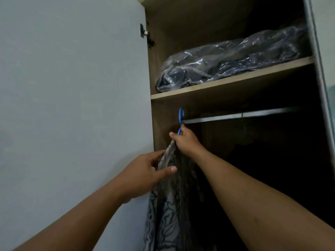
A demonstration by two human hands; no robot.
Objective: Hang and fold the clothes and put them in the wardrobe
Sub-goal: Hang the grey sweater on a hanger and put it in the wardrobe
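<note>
A grey patterned garment hangs on a blue hanger whose hook sits over the left end of the wardrobe's metal rail. My right hand grips the hanger's neck just under the hook. My left hand pinches the garment's upper left edge between thumb and fingers, a little below the right hand. The hanger's shoulders are hidden inside the cloth.
The open wardrobe door fills the left. A wooden shelf above the rail carries dark clothing in a clear plastic bag. Right of the garment the hanging space is dark, with faint dark clothes deep inside.
</note>
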